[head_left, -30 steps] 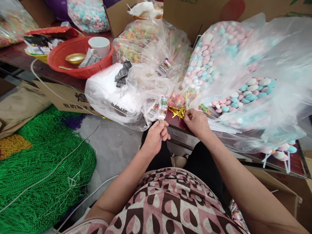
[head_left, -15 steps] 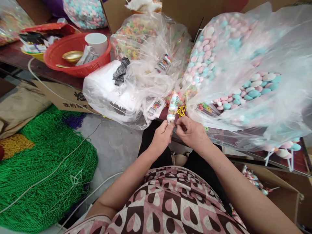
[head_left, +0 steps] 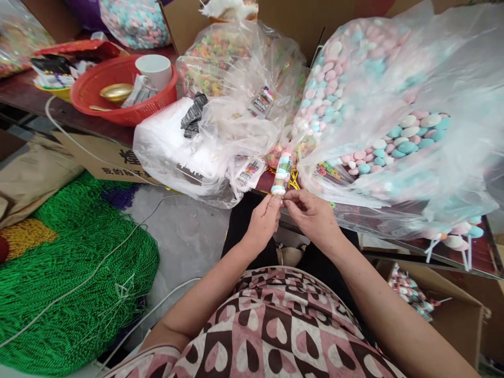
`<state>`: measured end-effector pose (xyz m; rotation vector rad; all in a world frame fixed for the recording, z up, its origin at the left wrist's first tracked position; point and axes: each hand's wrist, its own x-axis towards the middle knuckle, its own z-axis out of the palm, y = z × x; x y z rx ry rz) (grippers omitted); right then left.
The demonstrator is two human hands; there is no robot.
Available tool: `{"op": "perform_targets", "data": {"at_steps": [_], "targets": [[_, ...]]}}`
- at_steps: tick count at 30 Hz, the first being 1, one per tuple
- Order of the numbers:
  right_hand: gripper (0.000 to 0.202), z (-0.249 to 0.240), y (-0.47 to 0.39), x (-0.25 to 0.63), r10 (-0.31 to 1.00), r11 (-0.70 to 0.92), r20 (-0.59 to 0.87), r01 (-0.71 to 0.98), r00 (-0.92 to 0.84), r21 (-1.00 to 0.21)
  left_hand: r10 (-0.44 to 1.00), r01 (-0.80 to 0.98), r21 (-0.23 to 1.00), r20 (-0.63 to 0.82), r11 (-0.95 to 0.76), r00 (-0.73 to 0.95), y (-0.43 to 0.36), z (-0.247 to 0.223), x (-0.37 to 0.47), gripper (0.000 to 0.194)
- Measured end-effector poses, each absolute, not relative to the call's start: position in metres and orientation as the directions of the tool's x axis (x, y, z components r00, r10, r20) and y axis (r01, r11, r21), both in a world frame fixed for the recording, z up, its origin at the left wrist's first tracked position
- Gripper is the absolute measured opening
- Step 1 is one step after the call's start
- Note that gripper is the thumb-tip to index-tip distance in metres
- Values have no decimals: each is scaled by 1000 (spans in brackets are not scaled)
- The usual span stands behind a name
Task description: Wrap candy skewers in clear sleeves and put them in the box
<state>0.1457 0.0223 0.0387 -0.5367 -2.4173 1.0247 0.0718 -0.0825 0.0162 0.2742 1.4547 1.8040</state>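
A wrapped candy skewer (head_left: 282,171), stacked with pink, white and blue pieces in clear printed film, points away from me, slightly tilted. My left hand (head_left: 264,220) is closed in a pinch on its lower end. Right beside it, my right hand (head_left: 311,212) also pinches at that lower end; what its fingertips hold is too small to tell. Gold twist ties (head_left: 293,179) lie on the table just behind the skewer. To the left is a clear bag (head_left: 232,131) with printed labels (head_left: 250,173) at its near edge.
A large bag of pastel candies (head_left: 417,136) fills the right side. Unwrapped candy sticks (head_left: 460,236) lie at the right table edge, above a carton (head_left: 452,310) holding wrapped ones. A red basket (head_left: 126,113) stands left; green beads (head_left: 79,278) heap on the floor.
The skewer has tipped a little to the right and shows more of its length. Both hands stay together at its lower end, the right fingers having shifted slightly closer.
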Motion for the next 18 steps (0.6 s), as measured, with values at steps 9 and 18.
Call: {"op": "perform_targets", "data": {"at_steps": [9,18], "targets": [[20,38,22,163,597,363,99,157,-796,-919,883,-654,745,-213,-130,-418,-86,27,77,36],[40,42,29,177,448,-120,-65,12,-891,-993,980,-833,541,-200,117,8,-95,35,78,32]]}}
